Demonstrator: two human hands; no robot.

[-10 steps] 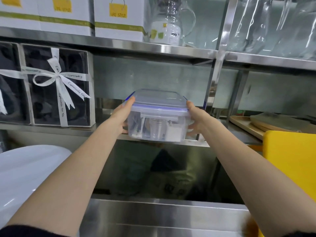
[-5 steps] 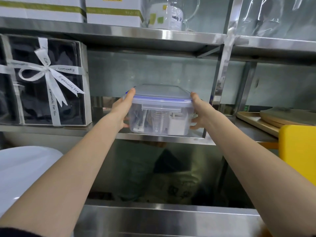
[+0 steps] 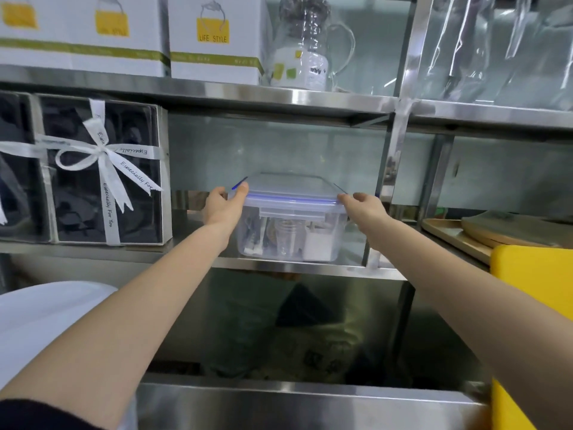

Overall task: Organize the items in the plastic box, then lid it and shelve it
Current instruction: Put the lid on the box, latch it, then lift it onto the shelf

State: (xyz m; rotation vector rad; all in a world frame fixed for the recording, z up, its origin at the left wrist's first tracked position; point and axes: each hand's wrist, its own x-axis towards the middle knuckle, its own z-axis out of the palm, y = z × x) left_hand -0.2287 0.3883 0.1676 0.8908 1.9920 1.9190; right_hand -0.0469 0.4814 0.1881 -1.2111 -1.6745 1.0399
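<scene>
With the lidded plastic box (image 3: 288, 231) resting on the shelf (image 3: 279, 268), left hand (image 3: 224, 206) and right hand (image 3: 364, 207), fingers loosely clasping its ends, should slide it level farther in before releasing.

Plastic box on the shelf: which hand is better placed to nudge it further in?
Left, marginally. The left hand wraps the plastic box corner, thumb on the lid; the right hand touches the other corner only with fingertips. The shelf behind looks free.

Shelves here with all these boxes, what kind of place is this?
Probably a housewares shop or stockroom: steel shelves hold boxed goods, a ribboned gift box, a wrapped glass jug and wooden trays.
</scene>
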